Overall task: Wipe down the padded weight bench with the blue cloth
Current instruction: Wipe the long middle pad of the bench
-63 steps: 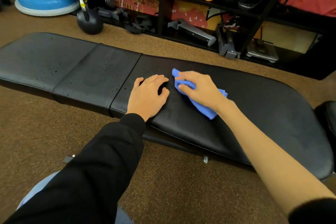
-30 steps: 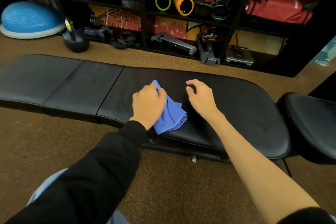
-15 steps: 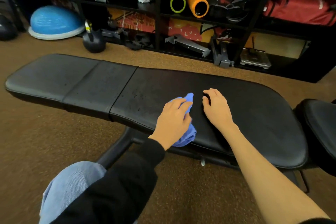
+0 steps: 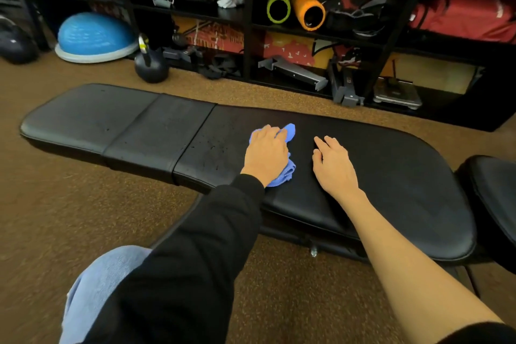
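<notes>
Black bench (image 4: 391,176), blue cloth (image 4: 289,131) atop; brown carpet (image 4: 69,218), shelving (image 4: 248,45).

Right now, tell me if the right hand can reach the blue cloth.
Probably yes: the right hand lies on the bench beside the blue cloth with nothing between them, though the left hand grips it.

No readable text shows on the bench (image 4: 391,176) or shelves (image 4: 248,45).

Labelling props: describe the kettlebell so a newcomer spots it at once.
Find the black shelving along the back, then the blue dome on the floor at its left end. Just right of it stands the kettlebell: black, round, with a yellow-banded handle.
</notes>
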Motion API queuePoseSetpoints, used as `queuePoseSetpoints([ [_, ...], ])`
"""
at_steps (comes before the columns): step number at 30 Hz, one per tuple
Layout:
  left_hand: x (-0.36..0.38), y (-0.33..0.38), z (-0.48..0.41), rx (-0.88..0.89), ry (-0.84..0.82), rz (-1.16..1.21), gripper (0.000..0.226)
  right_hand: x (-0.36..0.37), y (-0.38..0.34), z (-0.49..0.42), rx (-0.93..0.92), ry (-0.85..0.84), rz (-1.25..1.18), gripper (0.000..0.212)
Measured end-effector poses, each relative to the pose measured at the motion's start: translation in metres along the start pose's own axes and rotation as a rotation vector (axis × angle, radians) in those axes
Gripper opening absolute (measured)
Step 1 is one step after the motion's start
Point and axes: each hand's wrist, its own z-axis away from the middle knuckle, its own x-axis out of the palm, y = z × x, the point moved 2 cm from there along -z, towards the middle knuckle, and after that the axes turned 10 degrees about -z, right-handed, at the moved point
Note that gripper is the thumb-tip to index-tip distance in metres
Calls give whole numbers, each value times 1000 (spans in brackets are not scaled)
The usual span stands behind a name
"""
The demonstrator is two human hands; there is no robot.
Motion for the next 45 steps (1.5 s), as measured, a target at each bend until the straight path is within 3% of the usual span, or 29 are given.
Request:
queuePoseSetpoints([
  [4, -16, 0, 44, 165, 156, 215, 32, 1, 3, 0, -7, 2, -18, 44],
  [11, -14, -51, 58, 160, 45, 292, 35, 3, 5, 0, 5, -15, 8, 45],
  [18, 4, -50, -14, -54, -33, -7, 48, 2, 1, -3, -9, -26, 94, 45],
  [23, -3, -14, -1, 38, 95, 112, 36, -1, -4, -2, -19, -19, 94, 45],
  [28, -6, -16, 51, 175, 65, 210, 40, -3, -4, 0, -22, -41, 100, 45],
  [34, -10, -43, 36, 147, 21, 192, 39, 3, 2, -5, -31, -62, 182, 49],
  [41, 6, -23, -13, -67, 10, -18, 48, 4, 0, -7, -24, -62, 224, 51],
  [45, 3, -12, 2, 76, 83, 33, 44, 5, 0, -7, -18, -59, 205, 51],
])
